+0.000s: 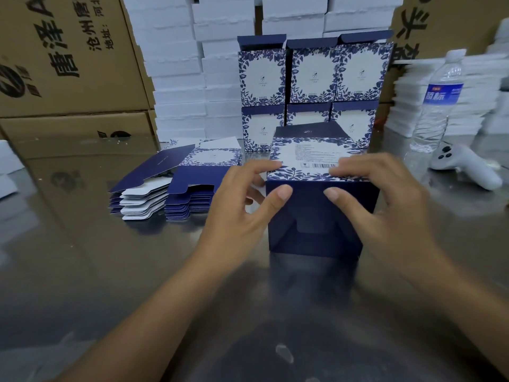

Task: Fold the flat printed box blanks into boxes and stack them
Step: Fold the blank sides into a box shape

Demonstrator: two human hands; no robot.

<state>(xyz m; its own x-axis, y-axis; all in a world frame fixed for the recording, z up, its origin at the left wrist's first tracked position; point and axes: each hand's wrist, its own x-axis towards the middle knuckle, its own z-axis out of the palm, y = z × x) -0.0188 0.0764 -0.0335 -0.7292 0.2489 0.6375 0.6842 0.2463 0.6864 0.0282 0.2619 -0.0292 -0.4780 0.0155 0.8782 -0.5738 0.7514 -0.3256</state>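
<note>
Step in hand, as I read it: locking the bottom of the box [316, 224]. It lies on its side on the steel table [110, 271], just in front of the person, navy bottom facing the camera, barcode panel up. Left hand [242, 208] & right hand [391, 199] both pinch the box's near top edge: fingers curled over the printed panel, thumbs [283, 193] pressed flat on the navy bottom, one each side of centre. To do it well: keep thumb pressure even L & R so the bottom panels seat square, not skewed. Press near the top fold first, then work down toward the notched tuck tab lower down, which looks seated, but I can't tell if it's fully locked. Fingers on top act as the counter-hold, so don't squeeze hard enough to dent the printed face. The far-end lid flap [311, 130] stands open; leave it, since the finished boxes [311, 75] behind, stacked in 2 rows of 3, also have lids up. Next prob. means standing the box up and setting it w/ that stack, so check corners are square before letting go. Flat blanks [176, 188] sit in a pile to the left, near the left hand but apart from it. Water bottle [438, 100] & white controller [465, 166] sit to the right, apart from the box; mind the elbow.
</note>
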